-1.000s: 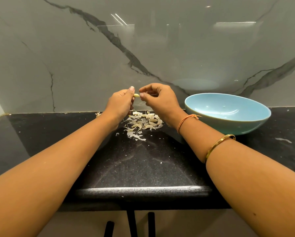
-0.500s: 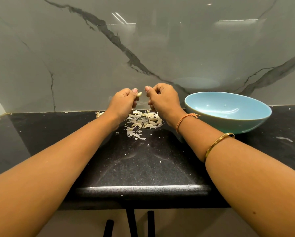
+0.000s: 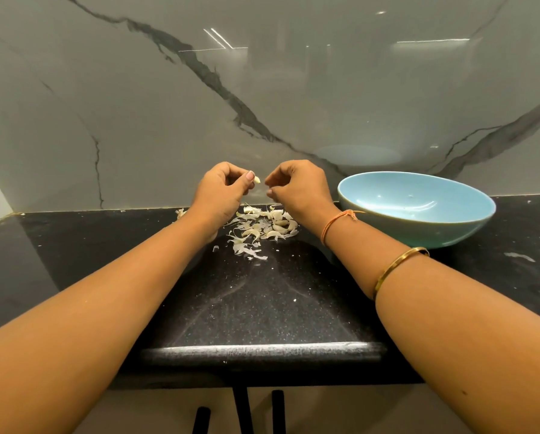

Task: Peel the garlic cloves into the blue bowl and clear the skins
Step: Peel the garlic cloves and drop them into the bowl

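Note:
My left hand (image 3: 221, 189) pinches a small pale garlic clove (image 3: 257, 180) between thumb and forefinger, raised above the black counter. My right hand (image 3: 298, 187) is just right of the clove, a narrow gap away, its fingers curled with the tips pointing at it. I see nothing held in them. Below both hands lies a pile of garlic cloves and papery skins (image 3: 262, 228). The blue bowl (image 3: 419, 228) stands to the right of my right wrist. Its inside shows only a tiny speck.
The black counter (image 3: 262, 296) meets a grey marble wall (image 3: 262, 104) right behind my hands. A stray bit of garlic (image 3: 181, 213) lies left of the pile. One loose skin (image 3: 519, 256) lies right of the bowl. The counter's front edge (image 3: 262, 350) is near me.
Both hands held the clove together a second ago. Since then they rose slightly, and my right hand has come off the clove, leaving it in my left hand.

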`<state>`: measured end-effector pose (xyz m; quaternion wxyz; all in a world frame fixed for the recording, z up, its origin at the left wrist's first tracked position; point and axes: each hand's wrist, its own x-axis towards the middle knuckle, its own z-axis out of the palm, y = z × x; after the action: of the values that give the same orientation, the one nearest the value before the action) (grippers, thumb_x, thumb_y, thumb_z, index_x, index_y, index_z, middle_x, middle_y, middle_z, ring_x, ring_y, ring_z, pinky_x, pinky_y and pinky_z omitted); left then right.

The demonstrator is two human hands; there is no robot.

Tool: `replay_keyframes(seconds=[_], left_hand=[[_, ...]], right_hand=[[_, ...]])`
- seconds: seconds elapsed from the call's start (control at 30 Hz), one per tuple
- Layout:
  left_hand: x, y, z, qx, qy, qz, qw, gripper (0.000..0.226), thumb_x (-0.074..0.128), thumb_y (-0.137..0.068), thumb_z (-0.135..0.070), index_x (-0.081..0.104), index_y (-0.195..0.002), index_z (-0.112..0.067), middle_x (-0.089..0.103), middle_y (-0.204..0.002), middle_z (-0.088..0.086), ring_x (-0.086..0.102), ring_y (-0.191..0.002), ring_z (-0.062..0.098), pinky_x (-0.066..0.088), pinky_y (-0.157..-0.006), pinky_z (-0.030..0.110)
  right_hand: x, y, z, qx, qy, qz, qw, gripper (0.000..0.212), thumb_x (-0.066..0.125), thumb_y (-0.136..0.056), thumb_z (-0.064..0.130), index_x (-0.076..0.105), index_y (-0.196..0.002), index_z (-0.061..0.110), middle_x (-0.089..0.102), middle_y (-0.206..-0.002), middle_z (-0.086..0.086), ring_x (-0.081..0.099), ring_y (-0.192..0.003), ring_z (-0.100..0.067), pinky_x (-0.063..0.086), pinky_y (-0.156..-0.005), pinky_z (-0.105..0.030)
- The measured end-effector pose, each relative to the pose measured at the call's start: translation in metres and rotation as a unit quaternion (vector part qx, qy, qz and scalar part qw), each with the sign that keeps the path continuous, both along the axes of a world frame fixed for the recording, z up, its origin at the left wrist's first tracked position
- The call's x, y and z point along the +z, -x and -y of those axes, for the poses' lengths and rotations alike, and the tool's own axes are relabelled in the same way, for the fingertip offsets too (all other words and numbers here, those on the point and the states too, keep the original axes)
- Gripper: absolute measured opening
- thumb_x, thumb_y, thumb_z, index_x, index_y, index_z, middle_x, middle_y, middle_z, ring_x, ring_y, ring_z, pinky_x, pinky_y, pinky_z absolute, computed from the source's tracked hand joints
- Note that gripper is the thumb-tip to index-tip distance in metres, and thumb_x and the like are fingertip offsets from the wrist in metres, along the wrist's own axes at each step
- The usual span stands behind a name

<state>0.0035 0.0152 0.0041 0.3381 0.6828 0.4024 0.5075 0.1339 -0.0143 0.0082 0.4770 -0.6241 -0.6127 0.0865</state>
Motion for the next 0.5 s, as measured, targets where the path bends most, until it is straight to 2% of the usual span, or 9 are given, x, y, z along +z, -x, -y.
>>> replay_keyframes(seconds=[0.07,0.1,0.2,0.27,0.37,0.5], left_hand=[[0.0004,0.0003,0.0007,-0.006,-0.002,0.007,1.000,0.013,0.056,-0.094,-0.019,0.056,-0.082,-0.023,0.064,-0.086,-0.004,0.058,-0.079,0.005,0.044,-0.051,0.012],[0.0008,0.0004,0.0011,-0.010,-0.003,0.013,1.000,0.013,0.057,-0.094,-0.017,0.056,-0.082,-0.023,0.064,-0.085,-0.004,0.058,-0.079,0.006,0.045,-0.051,0.012],[0.0017,0.0007,0.0020,-0.010,-0.008,0.018,1.000,0.013,0.058,-0.093,-0.017,0.058,-0.081,-0.022,0.065,-0.084,-0.005,0.059,-0.078,0.006,0.046,-0.051,0.011],[0.0022,0.0004,0.0023,-0.014,-0.003,0.020,1.000,0.012,0.058,-0.093,-0.018,0.058,-0.081,-0.020,0.065,-0.085,-0.002,0.060,-0.078,0.009,0.046,-0.049,0.010],[0.0019,-0.0003,0.0020,-0.021,0.005,0.007,1.000,0.015,0.057,-0.094,-0.022,0.059,-0.080,-0.018,0.064,-0.084,0.005,0.057,-0.078,0.019,0.044,-0.049,0.013],[0.0019,0.0010,0.0021,-0.028,0.020,-0.002,0.999,0.021,0.055,-0.095,-0.028,0.060,-0.077,-0.019,0.064,-0.082,0.003,0.056,-0.080,0.020,0.044,-0.056,0.019]], right_hand=[[0.0011,0.0009,0.0008,-0.015,-0.025,0.001,1.000,0.006,0.073,-0.079,0.017,0.068,-0.078,0.015,0.068,-0.080,-0.002,0.064,-0.079,-0.019,0.054,-0.077,-0.038],[0.0010,0.0011,0.0005,-0.009,-0.022,0.010,1.000,0.004,0.072,-0.080,0.016,0.068,-0.082,0.016,0.068,-0.083,-0.001,0.064,-0.081,-0.019,0.054,-0.078,-0.037],[0.0006,0.0022,0.0016,0.029,-0.006,0.013,0.999,0.026,0.066,-0.082,0.003,0.066,-0.106,0.015,0.065,-0.105,-0.005,0.062,-0.092,-0.018,0.052,-0.084,-0.030],[0.0013,0.0041,0.0046,0.059,-0.015,-0.009,0.998,0.031,0.070,-0.081,0.007,0.062,-0.111,0.012,0.065,-0.103,-0.005,0.062,-0.088,-0.016,0.053,-0.080,-0.026],[0.0010,0.0073,0.0062,0.070,-0.055,0.011,0.996,0.019,0.072,-0.081,0.012,0.066,-0.098,0.008,0.068,-0.089,-0.007,0.063,-0.080,-0.017,0.055,-0.075,-0.029],[0.0009,0.0053,0.0057,0.067,-0.072,-0.009,0.995,0.005,0.068,-0.084,0.009,0.069,-0.086,0.005,0.068,-0.077,-0.006,0.061,-0.068,-0.015,0.056,-0.073,-0.035]])
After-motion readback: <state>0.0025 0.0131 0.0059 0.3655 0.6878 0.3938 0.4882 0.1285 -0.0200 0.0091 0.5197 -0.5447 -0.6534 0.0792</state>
